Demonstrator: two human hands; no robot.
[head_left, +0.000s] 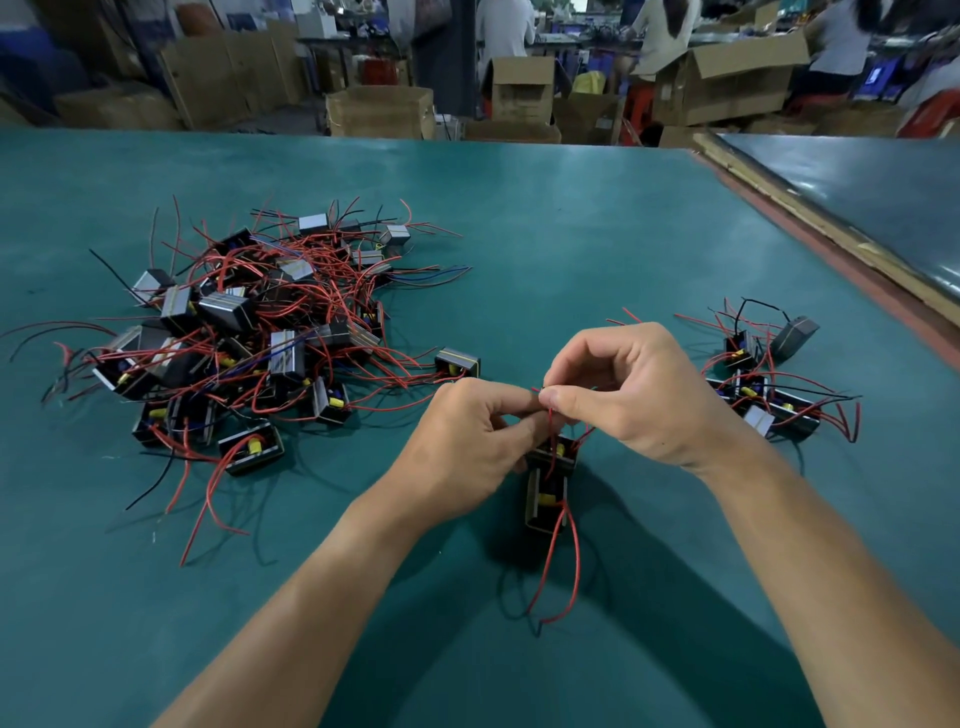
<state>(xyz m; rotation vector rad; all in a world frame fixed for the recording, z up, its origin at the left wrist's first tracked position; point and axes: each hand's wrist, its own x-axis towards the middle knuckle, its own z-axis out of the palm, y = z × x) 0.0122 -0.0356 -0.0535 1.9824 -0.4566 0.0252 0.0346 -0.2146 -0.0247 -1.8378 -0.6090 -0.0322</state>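
Hands meet mid-counter (597, 234): left hand (467, 431) and right hand (634, 395) each pinch red leads (551, 422) at fingertips, just above two coils (545, 501). Likely joining the leads: keep ends level, twist evenly, don't tug coils. Pile (249, 322) lies left.

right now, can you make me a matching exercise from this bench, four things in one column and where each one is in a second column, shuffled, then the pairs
Things
1. large heap of wired units
2. small group of wired units
3. red wire
4. open cardboard box

Places
A. pinched between left hand and right hand
B. on the green table, left of both hands
C. on the table, right of both hands
D. beyond the table's far edge

Pairs: 1-B, 2-C, 3-A, 4-D
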